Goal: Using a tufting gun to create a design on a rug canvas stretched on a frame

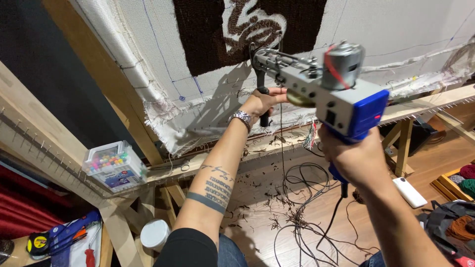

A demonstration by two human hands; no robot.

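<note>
Stretching across a tilted wooden frame [106, 74], a pale backing cloth [376, 29] is filling the top of the view, with a dark brown tufted patch [198, 34] and a cream motif [252, 24] worked into it. Blue grid lines are running over the bare cloth, and its frayed lower edge is hanging loose over the frame's bottom rail [425, 106], which is studded with small nails. Below, a wooden floor [262, 207] is lying littered with yarn scraps and looping black cables [302, 217]. A clear box of coloured pins [115, 165] is sitting on the left rail, a white tub [154, 233] is standing under it, and a white flat device [409, 192] is lying on the floor to the right, near balls of yarn [465, 179]. Open room is showing between the rail and the floor, though the cables are crowding it.

The tufting gun [326, 86], grey with a blue rear housing, is pointing its needle end at the cloth just below the brown patch. The right hand [354, 158] is wrapping tightly around the blue rear grip. The left hand [262, 101], wearing a metal watch [241, 117], is closing its fingers around the black front handle [263, 106].
</note>
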